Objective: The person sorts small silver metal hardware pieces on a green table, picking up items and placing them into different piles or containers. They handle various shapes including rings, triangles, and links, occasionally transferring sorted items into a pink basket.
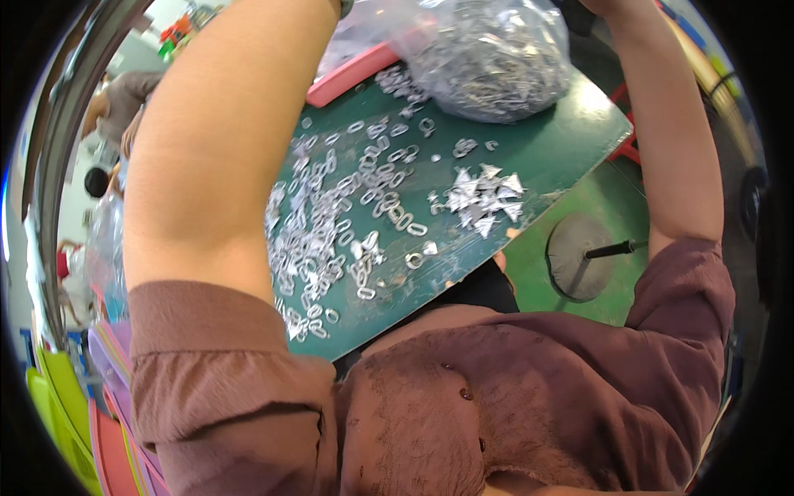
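Both my arms reach up past the top edge. My left hand is out of the picture; only the forearm [219, 124] shows, with a dark band at the wrist. Of my right hand [605, 5] just the base shows at the top edge, its fingers cut off. Between the arms, on a green tabletop [463, 285], lie many silvery oval rings [385, 178], scattered and heaped toward the left. A small pile of silvery triangular pieces [485, 198] lies nearer the right edge. Behind them sits a clear plastic bag [496, 62] full of small metal parts.
A pink tray [356, 74] stands beside the bag, under plastic. Below the table's right edge, a round grey base [579, 256] with a black rod stands on the green floor. Coloured plastic bins [116, 413] are at lower left. Another person [124, 103] is at far left.
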Tool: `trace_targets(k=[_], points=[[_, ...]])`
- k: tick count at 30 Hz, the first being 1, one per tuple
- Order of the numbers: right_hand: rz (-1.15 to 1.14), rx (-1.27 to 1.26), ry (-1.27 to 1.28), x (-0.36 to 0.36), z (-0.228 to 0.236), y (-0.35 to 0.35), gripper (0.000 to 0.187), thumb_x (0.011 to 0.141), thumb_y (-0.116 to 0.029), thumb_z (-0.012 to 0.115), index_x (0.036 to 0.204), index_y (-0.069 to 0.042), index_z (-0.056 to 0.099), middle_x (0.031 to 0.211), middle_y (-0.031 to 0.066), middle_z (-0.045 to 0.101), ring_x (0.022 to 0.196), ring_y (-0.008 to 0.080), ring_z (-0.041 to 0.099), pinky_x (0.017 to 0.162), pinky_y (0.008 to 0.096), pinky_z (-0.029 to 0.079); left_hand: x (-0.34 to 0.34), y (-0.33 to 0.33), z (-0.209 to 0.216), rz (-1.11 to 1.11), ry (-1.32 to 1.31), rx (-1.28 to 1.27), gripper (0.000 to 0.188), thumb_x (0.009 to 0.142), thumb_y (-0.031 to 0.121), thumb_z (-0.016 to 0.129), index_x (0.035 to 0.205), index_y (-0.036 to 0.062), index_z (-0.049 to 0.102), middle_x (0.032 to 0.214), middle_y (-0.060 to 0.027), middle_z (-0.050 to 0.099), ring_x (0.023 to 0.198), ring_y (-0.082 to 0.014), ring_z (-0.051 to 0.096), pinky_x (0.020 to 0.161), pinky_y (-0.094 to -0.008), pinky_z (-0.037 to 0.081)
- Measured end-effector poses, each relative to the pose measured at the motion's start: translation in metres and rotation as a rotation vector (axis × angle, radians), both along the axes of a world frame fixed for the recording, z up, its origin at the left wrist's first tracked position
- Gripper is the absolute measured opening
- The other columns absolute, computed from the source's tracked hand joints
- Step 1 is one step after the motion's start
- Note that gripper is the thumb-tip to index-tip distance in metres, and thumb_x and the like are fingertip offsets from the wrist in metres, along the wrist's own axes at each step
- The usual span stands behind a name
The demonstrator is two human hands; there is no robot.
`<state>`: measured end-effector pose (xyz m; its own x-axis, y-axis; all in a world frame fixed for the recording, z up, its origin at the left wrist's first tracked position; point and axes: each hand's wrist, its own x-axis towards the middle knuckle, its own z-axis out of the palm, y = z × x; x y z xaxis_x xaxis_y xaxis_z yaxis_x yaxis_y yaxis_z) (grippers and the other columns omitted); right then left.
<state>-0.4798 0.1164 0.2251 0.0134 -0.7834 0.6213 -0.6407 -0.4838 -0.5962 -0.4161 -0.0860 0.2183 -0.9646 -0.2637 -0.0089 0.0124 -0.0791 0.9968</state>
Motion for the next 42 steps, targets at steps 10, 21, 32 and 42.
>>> trace_targets(k=[10,21,32,42], points=[[0.369,0.344,0.459,0.087,-0.105,-0.054,0.017,0.076,-0.010,0.055,0.088,0.002,0.056,0.077,0.0092,0.059,0.074,0.0161,0.057,0.067,0.0281,0.045,0.240,0.007,-0.058,0.558,-0.490,-0.611,0.026,0.082,0.024,0.057,0.099,0.0033,0.057,0.083,-0.0011,0.058,0.070,-0.0090,0.053,0.064,-0.0229,0.045],[0.334,0.289,0.619,0.201,-0.229,-0.177,0.026,0.073,-0.010,0.056,0.099,-0.011,0.059,0.101,0.0105,0.053,0.100,0.0289,0.048,0.085,0.0363,0.040,0.388,0.038,-0.191,0.877,-0.831,-0.573,0.024,0.076,0.014,0.060,0.097,0.0012,0.060,0.084,-0.0030,0.060,0.071,-0.0108,0.053,0.065,-0.0244,0.043],[0.349,0.504,0.875,0.234,-0.191,-0.170,0.015,0.067,-0.012,0.056,0.079,-0.004,0.061,0.081,0.0131,0.062,0.079,0.0299,0.059,0.070,0.0374,0.047,0.369,0.050,-0.222,0.871,-0.838,-1.116,0.024,0.073,0.022,0.060,0.091,0.0066,0.062,0.084,-0.0129,0.060,0.078,-0.0275,0.058,0.071,-0.0337,0.045],[0.617,0.294,0.652,0.280,-0.227,-0.164,0.021,0.067,-0.007,0.061,0.088,-0.008,0.061,0.085,0.0104,0.054,0.083,0.0278,0.055,0.073,0.0358,0.045,0.419,0.049,-0.211,1.113,-0.044,0.368,0.010,0.079,0.011,0.051,0.082,0.0012,0.053,0.079,-0.0101,0.057,0.071,-0.0204,0.057,0.062,-0.0290,0.049]])
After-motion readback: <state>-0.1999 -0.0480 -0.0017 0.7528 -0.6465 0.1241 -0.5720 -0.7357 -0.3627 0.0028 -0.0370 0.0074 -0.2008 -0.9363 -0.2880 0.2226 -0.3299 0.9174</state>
